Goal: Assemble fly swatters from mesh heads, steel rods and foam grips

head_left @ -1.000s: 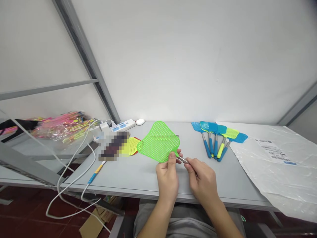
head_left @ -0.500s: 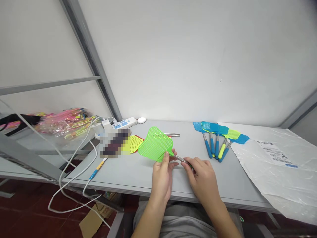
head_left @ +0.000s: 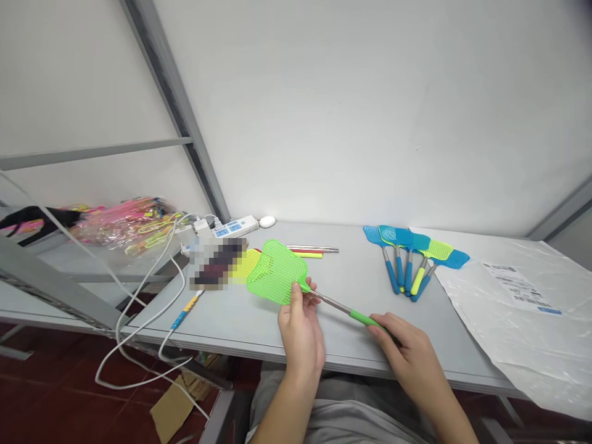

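Note:
A green fly swatter point(head_left: 280, 274) with a perforated head and a metal shaft is held between both hands above the table. My left hand point(head_left: 303, 327) pinches it at the neck, thumb on top, just below the head. Around its green grip, my right hand point(head_left: 409, 345) is closed at the lower right. Bare metal shaft shows between the head and the grip. Behind the green head, a yellow swatter head point(head_left: 252, 259) is partly covered. Metal rods point(head_left: 319, 249) and a yellow stick point(head_left: 309, 254) lie just beyond.
Several blue and yellow fly swatters point(head_left: 409, 250) lie fanned out at the right. A white plastic bag point(head_left: 504, 333) covers the right end of the table point(head_left: 250, 336). At left are a power strip point(head_left: 235, 227), a white cable point(head_left: 120, 320) and bagged colourful items point(head_left: 129, 225).
My right hand has moved right and down, away from my left hand. More metal shaft and the green grip now show. The swatter head has shifted slightly left.

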Action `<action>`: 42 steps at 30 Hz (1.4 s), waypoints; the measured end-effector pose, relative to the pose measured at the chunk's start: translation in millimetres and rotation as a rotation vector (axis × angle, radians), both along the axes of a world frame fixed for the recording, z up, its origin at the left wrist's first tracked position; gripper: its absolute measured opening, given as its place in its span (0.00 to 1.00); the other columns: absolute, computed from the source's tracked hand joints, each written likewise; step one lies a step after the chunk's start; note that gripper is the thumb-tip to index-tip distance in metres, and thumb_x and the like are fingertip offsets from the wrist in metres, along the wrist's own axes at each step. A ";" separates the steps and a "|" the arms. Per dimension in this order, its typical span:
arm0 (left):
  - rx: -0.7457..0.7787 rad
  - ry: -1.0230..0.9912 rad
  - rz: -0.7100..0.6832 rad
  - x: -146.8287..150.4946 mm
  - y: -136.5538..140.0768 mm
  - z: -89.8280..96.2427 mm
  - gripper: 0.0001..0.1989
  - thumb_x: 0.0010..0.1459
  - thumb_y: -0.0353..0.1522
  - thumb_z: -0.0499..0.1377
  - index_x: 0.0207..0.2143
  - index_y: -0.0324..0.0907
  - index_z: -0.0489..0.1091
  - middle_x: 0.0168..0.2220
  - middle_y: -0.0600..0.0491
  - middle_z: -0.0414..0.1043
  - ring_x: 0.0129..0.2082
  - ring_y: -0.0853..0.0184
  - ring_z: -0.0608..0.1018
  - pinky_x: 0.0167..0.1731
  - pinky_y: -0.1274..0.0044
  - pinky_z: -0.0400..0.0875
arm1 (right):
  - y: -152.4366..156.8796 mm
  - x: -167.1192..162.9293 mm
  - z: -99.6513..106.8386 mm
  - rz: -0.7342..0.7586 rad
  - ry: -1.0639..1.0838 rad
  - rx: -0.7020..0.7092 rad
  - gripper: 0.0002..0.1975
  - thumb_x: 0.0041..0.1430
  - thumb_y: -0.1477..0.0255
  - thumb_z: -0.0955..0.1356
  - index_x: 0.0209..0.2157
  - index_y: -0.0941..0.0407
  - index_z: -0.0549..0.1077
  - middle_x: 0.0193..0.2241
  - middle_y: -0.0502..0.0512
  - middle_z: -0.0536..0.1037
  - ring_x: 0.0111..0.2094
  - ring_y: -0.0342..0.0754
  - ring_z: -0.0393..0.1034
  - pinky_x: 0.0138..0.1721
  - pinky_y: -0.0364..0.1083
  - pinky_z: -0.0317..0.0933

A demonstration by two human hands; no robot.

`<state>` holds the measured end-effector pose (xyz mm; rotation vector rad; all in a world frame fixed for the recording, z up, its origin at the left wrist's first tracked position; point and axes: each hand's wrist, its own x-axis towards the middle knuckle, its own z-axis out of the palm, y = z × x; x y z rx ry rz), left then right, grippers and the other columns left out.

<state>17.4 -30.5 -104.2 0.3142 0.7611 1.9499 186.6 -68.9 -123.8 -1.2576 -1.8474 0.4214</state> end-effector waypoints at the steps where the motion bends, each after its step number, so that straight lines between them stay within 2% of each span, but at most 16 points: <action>1: -0.001 -0.005 0.006 -0.2 -0.5 -0.1 0.13 0.55 0.39 0.65 0.37 0.39 0.76 0.38 0.48 0.77 0.37 0.69 0.78 0.36 0.77 0.68 | -2.5 3.8 -0.9 -0.003 0.002 -0.012 0.09 0.66 0.65 0.64 0.39 0.52 0.75 0.31 0.53 0.77 0.32 0.47 0.72 0.32 0.43 0.65; 9: 0.037 0.028 0.017 -19.3 -1.4 8.7 0.12 0.55 0.38 0.65 0.38 0.40 0.76 0.38 0.50 0.77 0.36 0.70 0.77 0.34 0.78 0.68 | -4.2 20.4 0.2 -0.001 0.032 -0.072 0.12 0.64 0.62 0.65 0.38 0.52 0.79 0.34 0.54 0.81 0.36 0.51 0.76 0.33 0.43 0.69; 16: -0.001 0.173 -0.229 -4.8 -8.1 1.4 0.14 0.57 0.42 0.63 0.37 0.40 0.77 0.39 0.49 0.74 0.39 0.69 0.74 0.36 0.78 0.68 | -0.8 20.7 9.2 -0.031 0.106 -0.171 0.14 0.63 0.61 0.65 0.40 0.52 0.79 0.34 0.53 0.81 0.39 0.51 0.75 0.36 0.42 0.68; 18: 0.007 0.207 -0.250 1.2 -11.9 -1.7 0.14 0.58 0.42 0.62 0.37 0.41 0.77 0.40 0.48 0.74 0.40 0.69 0.73 0.38 0.77 0.68 | -2.5 22.7 11.5 -0.024 0.105 -0.169 0.14 0.64 0.61 0.65 0.40 0.52 0.80 0.36 0.53 0.81 0.40 0.51 0.75 0.37 0.43 0.67; 22: 0.055 0.249 -0.104 -2.8 -15.0 1.9 0.12 0.57 0.40 0.64 0.35 0.41 0.78 0.42 0.49 0.73 0.42 0.69 0.71 0.40 0.79 0.68 | -7.4 32.1 11.9 0.022 0.038 -0.168 0.14 0.65 0.61 0.64 0.39 0.52 0.80 0.34 0.52 0.81 0.37 0.50 0.76 0.36 0.43 0.67; 28: 0.108 0.165 0.088 -41.0 -9.0 23.6 0.10 0.55 0.39 0.66 0.34 0.41 0.77 0.41 0.53 0.71 0.32 0.75 0.69 0.32 0.82 0.68 | -13.7 68.4 -1.2 -0.060 -0.054 -0.047 0.11 0.63 0.63 0.66 0.40 0.50 0.79 0.39 0.52 0.81 0.42 0.52 0.75 0.39 0.44 0.67; 32: 0.146 0.201 0.101 -47.6 -8.7 28.0 0.12 0.55 0.40 0.65 0.35 0.41 0.77 0.41 0.52 0.71 0.32 0.74 0.71 0.31 0.82 0.70 | -11.5 84.3 0.0 -0.093 -0.134 -0.015 0.11 0.65 0.63 0.64 0.43 0.50 0.75 0.39 0.52 0.79 0.41 0.50 0.74 0.36 0.45 0.65; 35: 0.123 0.180 0.041 -31.1 -13.6 23.0 0.12 0.56 0.41 0.65 0.35 0.41 0.77 0.40 0.52 0.73 0.32 0.74 0.73 0.35 0.80 0.72 | -9.8 74.1 11.7 -0.143 -0.243 0.095 0.10 0.65 0.63 0.64 0.43 0.50 0.73 0.36 0.51 0.77 0.38 0.50 0.72 0.40 0.49 0.61; 39: 0.110 0.183 -0.191 0.7 -26.2 14.8 0.10 0.56 0.39 0.65 0.34 0.41 0.76 0.37 0.52 0.74 0.35 0.71 0.76 0.40 0.76 0.74 | -12.6 33.6 34.6 -0.101 -0.363 0.276 0.06 0.66 0.66 0.65 0.40 0.52 0.72 0.33 0.51 0.75 0.34 0.49 0.69 0.44 0.52 0.54; 41: 0.133 0.172 -0.234 8.0 -30.9 14.2 0.09 0.58 0.39 0.63 0.35 0.42 0.75 0.34 0.53 0.73 0.35 0.70 0.77 0.41 0.75 0.74 | -13.0 12.6 45.5 -0.071 -0.383 0.309 0.06 0.67 0.71 0.63 0.40 0.53 0.71 0.30 0.52 0.73 0.32 0.48 0.66 0.40 0.50 0.54; 42: 0.145 0.181 -0.212 7.2 -31.9 15.3 0.09 0.59 0.39 0.62 0.35 0.43 0.75 0.33 0.54 0.73 0.35 0.70 0.77 0.41 0.75 0.74 | -12.1 4.7 49.9 -0.056 -0.388 0.319 0.06 0.68 0.72 0.62 0.40 0.54 0.71 0.29 0.52 0.72 0.31 0.47 0.65 0.38 0.49 0.53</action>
